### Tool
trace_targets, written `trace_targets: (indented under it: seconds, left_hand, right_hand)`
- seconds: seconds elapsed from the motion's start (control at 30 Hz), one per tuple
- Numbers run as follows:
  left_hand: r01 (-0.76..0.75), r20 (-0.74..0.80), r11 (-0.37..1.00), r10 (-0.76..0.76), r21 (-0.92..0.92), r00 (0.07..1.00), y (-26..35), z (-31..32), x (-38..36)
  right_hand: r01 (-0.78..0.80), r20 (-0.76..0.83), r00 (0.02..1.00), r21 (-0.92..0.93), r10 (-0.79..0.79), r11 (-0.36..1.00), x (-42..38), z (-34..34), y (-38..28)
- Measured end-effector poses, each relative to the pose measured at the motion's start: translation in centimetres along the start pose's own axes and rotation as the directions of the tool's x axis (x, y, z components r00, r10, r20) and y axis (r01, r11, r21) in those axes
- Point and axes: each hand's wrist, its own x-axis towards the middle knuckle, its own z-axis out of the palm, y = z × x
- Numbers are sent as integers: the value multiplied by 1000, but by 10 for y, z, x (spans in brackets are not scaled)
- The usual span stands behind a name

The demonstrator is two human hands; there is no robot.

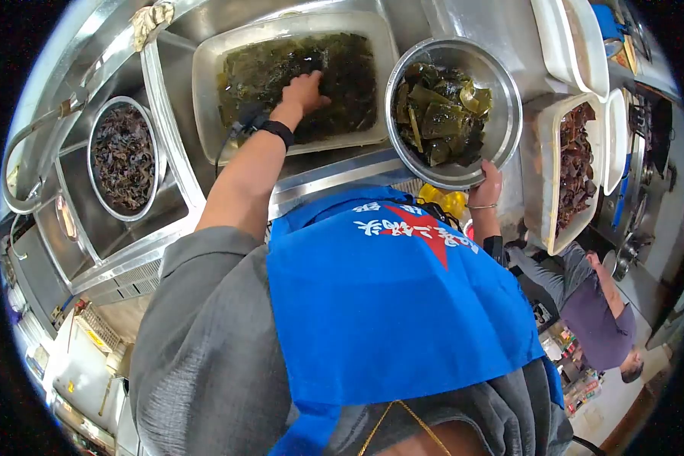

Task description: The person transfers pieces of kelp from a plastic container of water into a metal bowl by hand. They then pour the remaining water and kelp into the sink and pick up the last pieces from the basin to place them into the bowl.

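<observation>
My left hand (304, 93) is over a white plastic tub (199, 99) of water and green kelp pieces (258, 72). Its thumb stands apart from the fingers, and the fingertips meet the wet surface; nothing shows in its grasp. At the tub's right side, a round stainless steel bowl (507, 114) contains cut kelp (442, 120) in broad, glossy pieces. My right hand (486, 188) grips the bowl's near rim, with some fingers hidden beneath it.
Left of the tub, a metal bowl (156, 163) of dark, frilly fungus sits in a sink. A white bin (543, 175) of reddish-brown pieces is at right, beside stacked white trays (551, 34). Another person (596, 323) is at lower right. A faucet (11, 163) curves at left.
</observation>
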Motion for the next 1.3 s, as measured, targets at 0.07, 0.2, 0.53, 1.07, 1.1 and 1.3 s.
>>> trace_targets:
  seconds: [0.07, 0.2, 0.53, 1.07, 1.1, 1.3]
  left_hand:
    - [-51, 34, 998, 49, 46, 998, 20, 4, -12]
    - [-186, 150, 982, 179, 35, 972, 38, 20, -25]
    - [-308, 380, 916, 388, -255, 840, 51, 51, -1]
    - [-22, -15, 930, 17, -367, 1000, -69, -20, -46]
    - [40, -69, 986, -52, -161, 996, -71, -24, -49]
    - [-106, -208, 761, -39, -640, 977, -30, -74, -67]
  right_hand:
    - [180, 20, 984, -200, -180, 963, 2, -3, 4]
    - [27, -8, 1000, 29, -27, 999, -6, 10, -7]
    - [-73, 0, 997, 116, 74, 991, 0, 4, -6]
    - [616, 415, 712, -756, -567, 220, -4, -7, -2]
    - [619, 418, 709, -755, -568, 218, -4, -7, -2]
    - [-127, -35, 989, 266, 141, 956, -10, 19, -21]
